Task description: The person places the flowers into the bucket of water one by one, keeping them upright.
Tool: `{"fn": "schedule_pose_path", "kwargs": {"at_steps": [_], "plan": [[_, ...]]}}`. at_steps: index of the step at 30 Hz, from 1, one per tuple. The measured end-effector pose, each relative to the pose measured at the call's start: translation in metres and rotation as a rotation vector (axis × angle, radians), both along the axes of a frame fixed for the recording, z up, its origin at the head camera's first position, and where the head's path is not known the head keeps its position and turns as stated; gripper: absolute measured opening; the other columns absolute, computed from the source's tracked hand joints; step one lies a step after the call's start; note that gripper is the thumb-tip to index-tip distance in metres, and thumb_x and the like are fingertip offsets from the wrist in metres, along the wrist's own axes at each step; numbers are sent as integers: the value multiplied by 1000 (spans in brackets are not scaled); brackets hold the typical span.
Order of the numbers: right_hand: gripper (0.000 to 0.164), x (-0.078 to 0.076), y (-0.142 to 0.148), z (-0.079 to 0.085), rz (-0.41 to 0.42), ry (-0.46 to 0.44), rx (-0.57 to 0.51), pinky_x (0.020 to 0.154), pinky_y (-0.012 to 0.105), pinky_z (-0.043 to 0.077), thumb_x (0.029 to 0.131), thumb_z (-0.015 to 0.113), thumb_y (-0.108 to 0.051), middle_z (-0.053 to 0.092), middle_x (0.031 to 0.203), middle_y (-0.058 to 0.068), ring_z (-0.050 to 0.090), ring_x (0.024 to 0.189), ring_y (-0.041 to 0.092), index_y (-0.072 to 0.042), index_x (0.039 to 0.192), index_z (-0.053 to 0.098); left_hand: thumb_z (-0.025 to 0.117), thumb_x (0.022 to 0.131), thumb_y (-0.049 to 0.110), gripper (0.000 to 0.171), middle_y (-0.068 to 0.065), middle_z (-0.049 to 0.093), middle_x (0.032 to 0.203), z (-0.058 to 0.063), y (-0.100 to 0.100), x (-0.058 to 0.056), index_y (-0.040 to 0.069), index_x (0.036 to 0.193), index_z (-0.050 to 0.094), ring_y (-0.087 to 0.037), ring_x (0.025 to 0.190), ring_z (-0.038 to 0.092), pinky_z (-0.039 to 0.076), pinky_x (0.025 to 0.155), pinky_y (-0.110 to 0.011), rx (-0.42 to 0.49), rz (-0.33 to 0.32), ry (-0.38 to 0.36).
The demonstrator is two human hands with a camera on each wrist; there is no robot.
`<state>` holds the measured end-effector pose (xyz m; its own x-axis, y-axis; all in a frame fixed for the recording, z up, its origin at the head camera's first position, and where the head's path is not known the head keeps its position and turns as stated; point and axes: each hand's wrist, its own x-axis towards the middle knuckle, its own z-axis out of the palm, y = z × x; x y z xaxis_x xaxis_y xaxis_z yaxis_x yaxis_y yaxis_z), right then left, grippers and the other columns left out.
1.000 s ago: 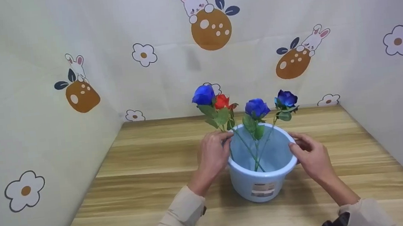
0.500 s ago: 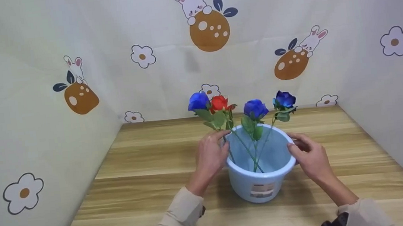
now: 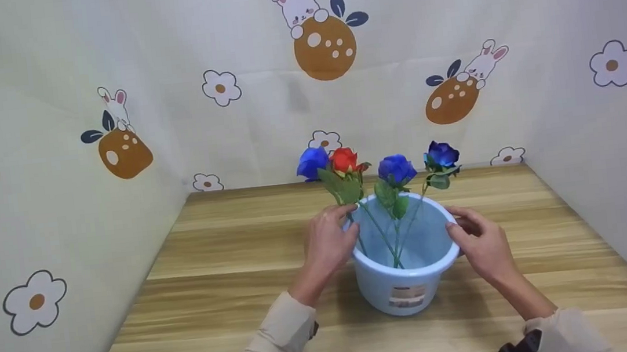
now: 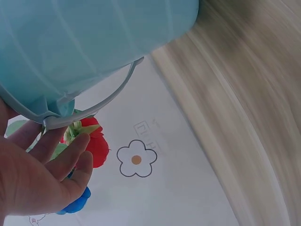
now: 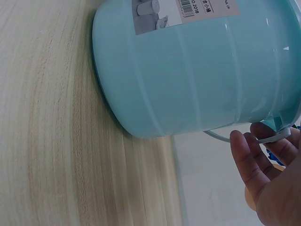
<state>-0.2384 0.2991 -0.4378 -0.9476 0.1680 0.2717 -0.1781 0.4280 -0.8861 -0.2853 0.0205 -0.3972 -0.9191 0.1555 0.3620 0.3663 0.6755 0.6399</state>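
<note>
A light blue plastic bucket (image 3: 369, 287) stands on the table with artificial roses leaning in it. Its left rim is held by my left hand (image 3: 329, 237), fingers outside by the handle (image 4: 110, 96) joint. My right hand (image 3: 485, 244) grips the opposite rim, thumb on top and fingers beneath the lip. On the left, a blue rose (image 3: 312, 164) leans outward beside a red rose (image 3: 344, 159). Another blue rose (image 3: 397, 168) rises mid-bucket, and a darker blue rose (image 3: 441, 154) tilts right. Thin green stems (image 3: 380, 224) meet low inside the bucket.
A printed label (image 3: 408, 296) is on the bucket's near side. Wood-grain table (image 3: 233, 301) surrounds it. Pale cloth walls (image 3: 261, 123) with rabbit and flower prints enclose the back and both sides.
The left blue rose has dropped lower and turned, its leaves swinging right beneath the red rose. The stems' lower ends have shifted slightly. Both hands stay at the rim.
</note>
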Motion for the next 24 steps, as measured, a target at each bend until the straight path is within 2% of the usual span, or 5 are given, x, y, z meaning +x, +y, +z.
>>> {"fn": "schedule_pose_path", "kwargs": {"at_steps": [3,7,13,17,24], "plan": [[42,0,0,0,0,-4,14,73,24,62,107,60,-26,71,130,21,69,98,12,-10,146,62,71,99,19,32,-8,74,133,1,-1,1,13,130,76,-24,112,72,61,91,-39,-24,-7,-9],[42,1,0,0,4,-11,21,75,24,62,108,59,-28,71,131,20,70,103,18,-11,147,61,70,100,22,35,-8,73,135,1,-1,4,13,133,74,-23,108,71,61,87,-37,-30,-12,-40],[42,1,0,0,8,-11,14,75,24,63,108,59,-29,71,131,20,70,106,25,-12,147,61,68,102,28,41,-9,68,144,2,0,11,12,140,69,-29,130,66,57,106,-44,-49,-14,-90],[42,1,-1,0,7,-12,11,74,24,63,108,60,-28,71,130,20,70,104,21,-12,147,61,67,104,31,43,-9,64,149,4,1,15,12,143,67,-31,139,60,51,114,-49,-73,-24,-105],[39,1,-1,0,-1,12,-10,69,24,62,106,62,-23,72,124,23,69,94,14,-8,143,64,62,106,41,53,-15,52,160,7,0,21,14,151,59,-36,148,50,42,121,-57,-147,-68,-182]]}}
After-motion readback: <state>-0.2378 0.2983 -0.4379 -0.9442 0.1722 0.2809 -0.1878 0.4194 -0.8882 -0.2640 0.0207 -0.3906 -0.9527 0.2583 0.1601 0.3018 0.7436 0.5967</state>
